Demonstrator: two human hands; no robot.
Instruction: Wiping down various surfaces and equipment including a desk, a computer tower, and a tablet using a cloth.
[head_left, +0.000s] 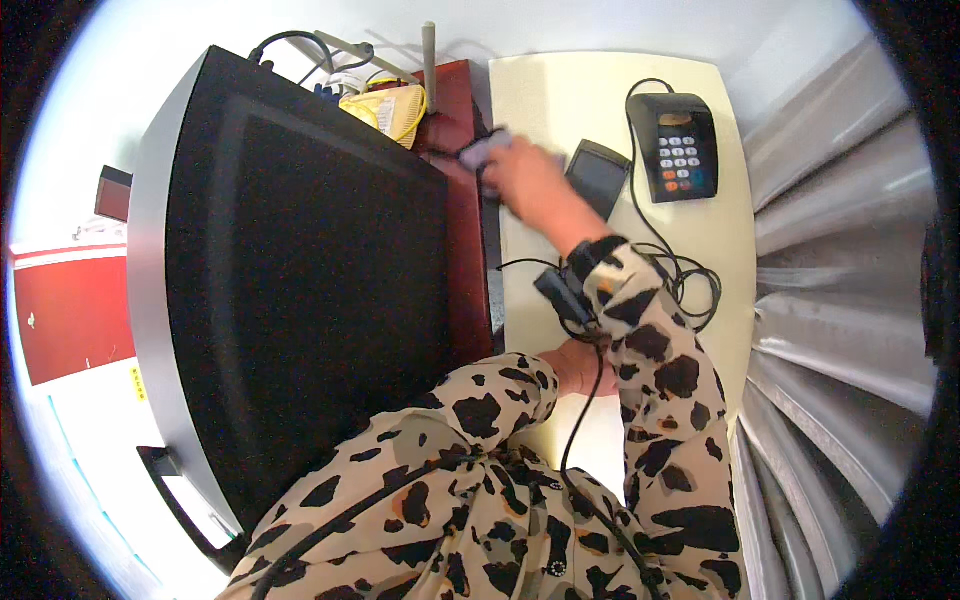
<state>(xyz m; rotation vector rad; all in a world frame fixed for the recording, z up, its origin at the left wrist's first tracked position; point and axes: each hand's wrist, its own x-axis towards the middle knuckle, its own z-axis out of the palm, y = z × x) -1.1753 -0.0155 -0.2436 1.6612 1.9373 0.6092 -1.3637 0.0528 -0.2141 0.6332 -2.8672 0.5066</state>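
Note:
My right hand [530, 188] reaches across to the dark red wooden edge [465, 240], its fingers closed on a lilac-grey cloth [484, 153]. Hand and cloth are blurred by motion. The cloth lies where the red surface meets the cream tabletop [550, 90]. Just right of that hand sits a small black device [598, 172], partly covered by my forearm. Lower down, my left hand [578, 367] is mostly behind my right sleeve, and its fingers are hidden. A small black box [562, 295] with a cable shows by my right wrist.
A black keypad terminal [680, 148] stands at the far right, its cable [690, 285] looped over the tabletop. A large black panel with a silver edge [150, 250] fills the left. Behind it sit a cream router [395, 112] and wires. Grey curtains [830, 260] hang on the right.

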